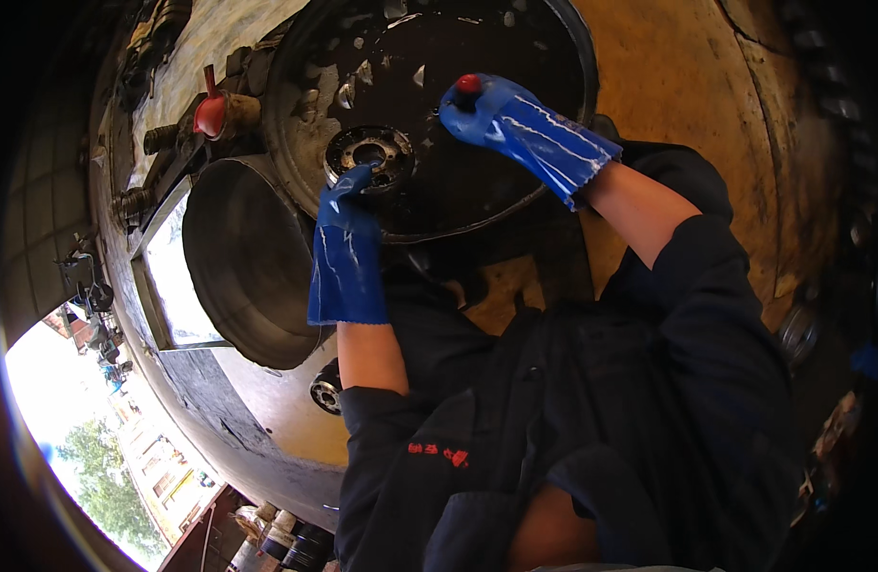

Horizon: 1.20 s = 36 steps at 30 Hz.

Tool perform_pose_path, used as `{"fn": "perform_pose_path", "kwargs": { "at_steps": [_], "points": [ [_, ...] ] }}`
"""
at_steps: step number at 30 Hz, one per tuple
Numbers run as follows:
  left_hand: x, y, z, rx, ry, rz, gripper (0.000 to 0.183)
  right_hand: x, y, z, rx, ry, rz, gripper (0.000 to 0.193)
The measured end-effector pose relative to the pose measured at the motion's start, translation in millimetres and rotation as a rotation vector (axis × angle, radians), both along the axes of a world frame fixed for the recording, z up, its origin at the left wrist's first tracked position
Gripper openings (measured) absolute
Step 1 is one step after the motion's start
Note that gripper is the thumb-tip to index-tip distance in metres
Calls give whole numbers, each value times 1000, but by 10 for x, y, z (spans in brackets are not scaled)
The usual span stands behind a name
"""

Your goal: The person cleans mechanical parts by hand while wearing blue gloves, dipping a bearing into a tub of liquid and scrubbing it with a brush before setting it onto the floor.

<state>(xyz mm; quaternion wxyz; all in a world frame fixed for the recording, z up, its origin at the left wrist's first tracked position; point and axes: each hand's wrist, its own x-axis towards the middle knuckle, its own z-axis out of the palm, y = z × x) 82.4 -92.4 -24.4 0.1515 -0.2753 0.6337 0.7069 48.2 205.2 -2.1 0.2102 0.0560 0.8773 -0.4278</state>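
Observation:
My left hand, in a long blue rubber glove, grips the near edge of a round, greasy metal part with a centre hole and smaller holes around it. This part is tilted over a wide round basin of dark liquid. Farther right, my right hand, gloved the same way, is closed above the liquid. A red-ended object with a dark portion shows in its grip. The rest of that object is hidden by the glove, so its kind is unclear.
Left of the basin stands a large dark metal drum. A red funnel-like piece is beyond it. Another round metal part lies on the floor beside my left forearm. Several cylindrical parts are at the lower left.

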Motion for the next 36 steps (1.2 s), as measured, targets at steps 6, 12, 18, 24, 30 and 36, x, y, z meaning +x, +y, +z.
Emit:
{"fn": "perform_pose_path", "kwargs": {
  "at_steps": [6, 12, 18, 24, 30, 36],
  "points": [
    [117, 97, 80, 482, -83, 250, 32, 411, 252, -75, 129, 265, 120, 23],
    [166, 147, 126, 394, 207, 106, 31, 902, 246, -238, 204, 494, 114, 23],
    [-2, 53, 126, 635, 55, 232, 29, 952, 140, -55, 421, 374, 75, 29],
    [93, 185, 280, 523, 84, 250, 31, 899, 122, 116, 580, 68, 156, 38],
    [-56, -342, -161, 122, 415, -139, 39, 782, 43, 84, 545, -1, 176, 40],
    [95, 158, 307, 462, 116, 146, 52, 842, 187, -145, 568, 87, 151, 26]
  ]
}}
